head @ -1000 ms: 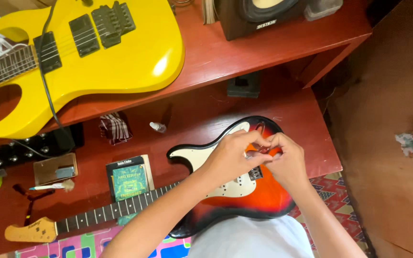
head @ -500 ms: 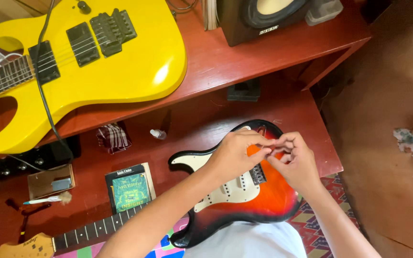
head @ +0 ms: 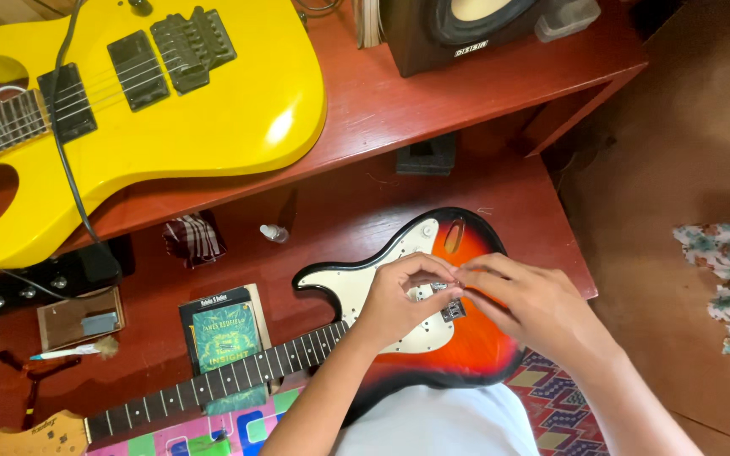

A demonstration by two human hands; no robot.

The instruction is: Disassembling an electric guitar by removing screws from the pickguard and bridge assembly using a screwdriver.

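A sunburst electric guitar [head: 475,355] with a white pickguard [head: 356,291] lies across my lap and the low red shelf. Its neck [head: 213,388] runs to the lower left. My left hand [head: 399,300] and my right hand [head: 534,308] meet over the bridge [head: 454,311]. The fingertips of both pinch at one small metal piece [head: 451,287] there. What that piece is stays too small to tell. My forearms hide the lower part of the body.
A yellow electric guitar [head: 213,110] with a black cable lies on the upper red desk [head: 433,110], beside a speaker [head: 458,29]. The lower shelf holds a green book [head: 223,333], small bottle [head: 274,233], checked cloth [head: 196,238] and small box [head: 78,319]. Patterned rug [head: 559,414] below.
Both hands have slid from the upper right of the sunburst body down to the bridge, which uncovers the oval jack plate. The view has shifted a little.
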